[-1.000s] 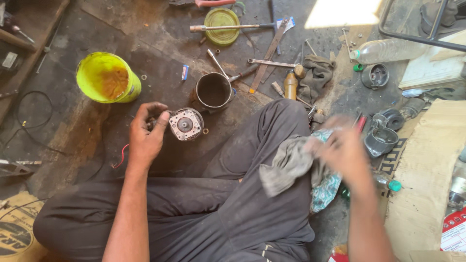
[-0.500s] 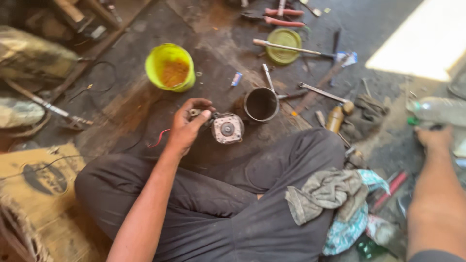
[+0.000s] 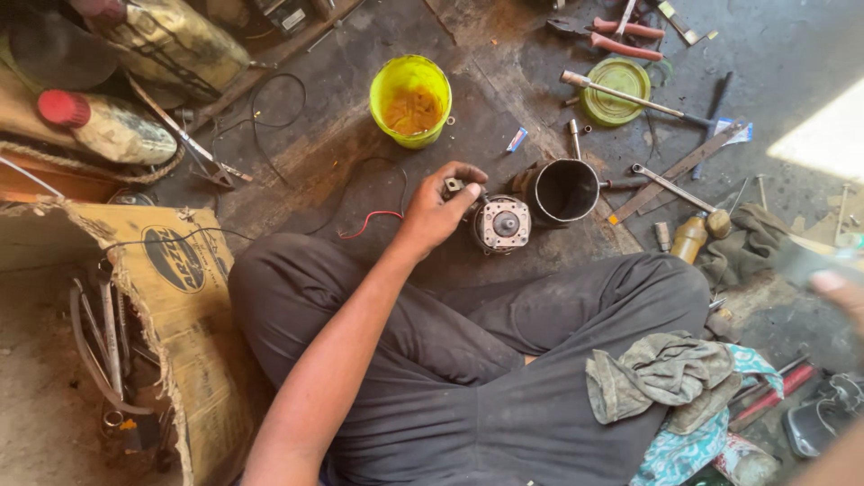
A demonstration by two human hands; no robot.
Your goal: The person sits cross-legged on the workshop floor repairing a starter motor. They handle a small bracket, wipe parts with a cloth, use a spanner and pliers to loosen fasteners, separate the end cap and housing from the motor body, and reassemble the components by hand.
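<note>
A bright yellow-green bucket (image 3: 410, 97) is seen, its inside coated orange-brown. A dull olive-green round lid (image 3: 615, 91) is crossed by a grey metal rod. A dark cylindrical metal cup (image 3: 564, 190) is shown black inside with a pale grey rim. The small motor part (image 3: 501, 224) is silver-grey with a dark centre. A thin red wire (image 3: 369, 220) is laid on the blackened, oil-stained floor. Charcoal-grey trousers (image 3: 468, 360) are worn. A grey-brown rag (image 3: 661, 373) is draped over a cloth patterned in turquoise and white. Red-handled pliers (image 3: 621, 36) are visible. A brown cardboard box (image 3: 171, 270) bears a black oval print. A red cap tops a whitish, possibly dust-coated, bottle (image 3: 112, 130).
</note>
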